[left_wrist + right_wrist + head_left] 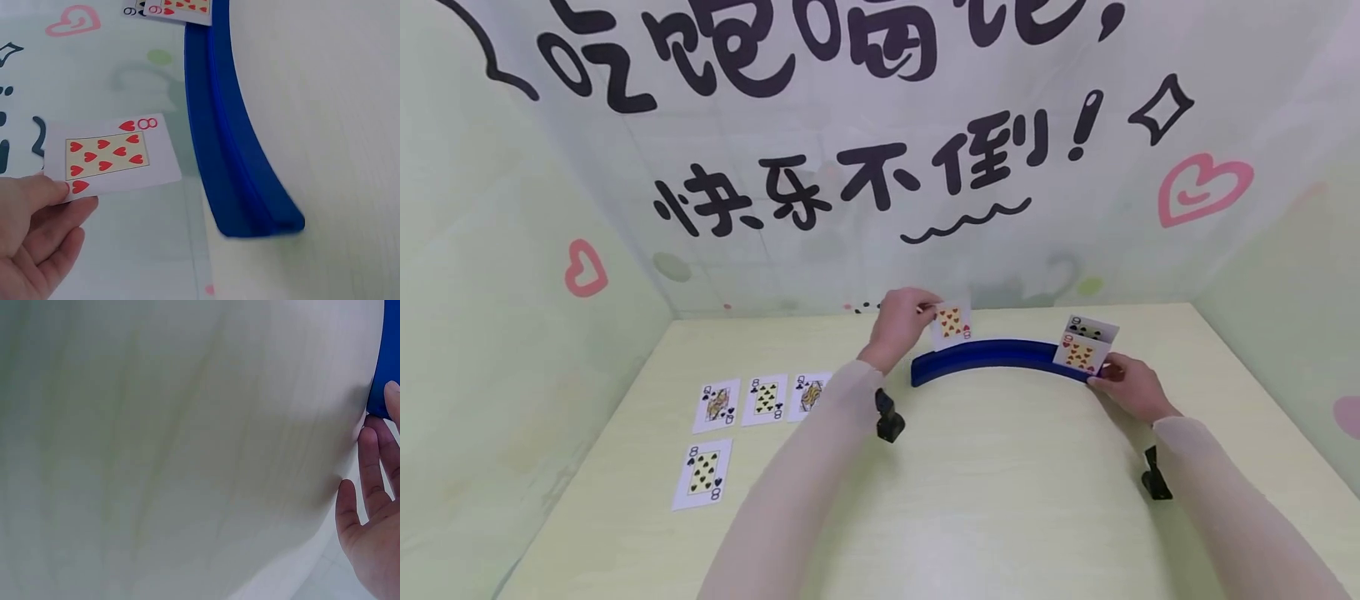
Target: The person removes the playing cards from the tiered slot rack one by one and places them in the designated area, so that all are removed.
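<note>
Head view: the left grip (898, 327) pinches a white rectangular eight-of-hearts card (950, 322) on its right, near a curved blue rack (985, 353) stretching rightward to the right grip (1131, 387), clamped on its end.

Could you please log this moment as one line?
left hand: pinches eight of hearts; right hand: holds blue rack; two cards: standing in rack

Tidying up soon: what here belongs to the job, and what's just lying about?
In use:
eight of hearts, in the left hand
blue holder, touched by the right hand
two cards in the holder

Apparently lying about, maybe for later:
row of three face-up cards
eight of spades below
</note>
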Demonstrator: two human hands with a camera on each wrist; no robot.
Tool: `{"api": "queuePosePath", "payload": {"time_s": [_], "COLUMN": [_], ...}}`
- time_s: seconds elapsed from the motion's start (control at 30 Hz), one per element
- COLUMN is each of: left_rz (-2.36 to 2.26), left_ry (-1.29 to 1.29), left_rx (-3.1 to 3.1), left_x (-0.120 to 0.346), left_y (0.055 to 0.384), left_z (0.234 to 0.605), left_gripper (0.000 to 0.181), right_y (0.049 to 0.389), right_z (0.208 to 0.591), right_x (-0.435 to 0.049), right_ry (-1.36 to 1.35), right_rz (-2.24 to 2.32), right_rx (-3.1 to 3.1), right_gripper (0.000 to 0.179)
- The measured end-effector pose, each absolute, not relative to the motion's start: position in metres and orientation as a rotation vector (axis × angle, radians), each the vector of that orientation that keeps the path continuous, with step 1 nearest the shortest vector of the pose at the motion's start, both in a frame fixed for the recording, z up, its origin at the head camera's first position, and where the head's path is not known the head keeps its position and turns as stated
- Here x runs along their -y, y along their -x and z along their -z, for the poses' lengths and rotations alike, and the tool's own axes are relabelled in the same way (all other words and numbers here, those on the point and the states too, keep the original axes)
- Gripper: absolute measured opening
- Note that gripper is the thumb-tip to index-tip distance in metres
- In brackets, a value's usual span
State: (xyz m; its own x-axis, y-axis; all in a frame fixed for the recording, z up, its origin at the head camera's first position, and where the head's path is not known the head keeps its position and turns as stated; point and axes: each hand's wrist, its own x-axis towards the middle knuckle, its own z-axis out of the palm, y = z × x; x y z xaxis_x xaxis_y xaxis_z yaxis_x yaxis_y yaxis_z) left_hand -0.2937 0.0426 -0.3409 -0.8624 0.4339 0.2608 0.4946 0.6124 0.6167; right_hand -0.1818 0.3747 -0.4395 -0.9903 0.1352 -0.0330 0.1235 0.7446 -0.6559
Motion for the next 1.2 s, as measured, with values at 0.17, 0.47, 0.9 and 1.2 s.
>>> {"api": "queuePosePath", "payload": {"time_s": [0.17, 0.47, 0.9, 1.2], "left_rz": [1.074, 0.991, 0.926, 0.838], "left_ry": [0.783, 0.773, 0.699, 0.704], "left_rx": [2.775, 2.859, 3.028, 3.173], "left_x": [-0.012, 0.041, 0.119, 0.16], "left_y": [0.29, 0.279, 0.264, 0.263], "left_z": [0.337, 0.331, 0.343, 0.34], "left_gripper": [0.021, 0.019, 0.019, 0.019], "right_y": [0.182, 0.185, 0.184, 0.182], "right_z": [0.441, 0.445, 0.446, 0.443], "right_x": [-0.373, -0.371, -0.372, -0.375], "right_ry": [0.222, 0.219, 0.194, 0.19], "right_rz": [-1.106, -1.108, -1.109, -1.089], "right_rx": [2.925, 2.933, 2.931, 2.939], "right_gripper": [0.052, 0.053, 0.053, 0.055]}}
